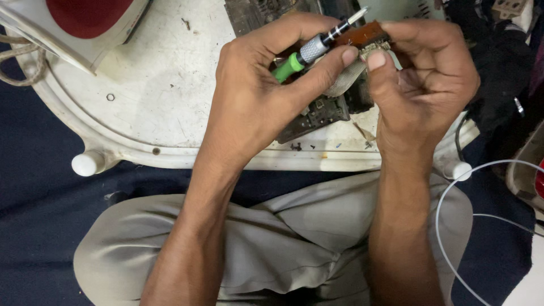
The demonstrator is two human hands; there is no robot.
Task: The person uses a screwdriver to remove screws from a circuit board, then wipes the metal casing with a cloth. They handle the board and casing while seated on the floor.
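Observation:
My left hand (260,85) grips a small screwdriver (309,50) with a green handle, silver collar and thin metal shaft, its tip pointing up and right. My right hand (425,79) pinches a small brown circuit board (365,35) between thumb and fingers, right against the screwdriver's shaft. A grey ribbon cable (348,76) hangs from the board down to a dark circuit board (317,116) lying on the white work surface (158,90) beneath both hands.
A white and red appliance housing (85,22) sits at the upper left with a beige cord (22,62). Another dark board (255,11) lies at the top. A thin white wire (453,187) loops at the right. My knees in grey trousers (306,226) are below.

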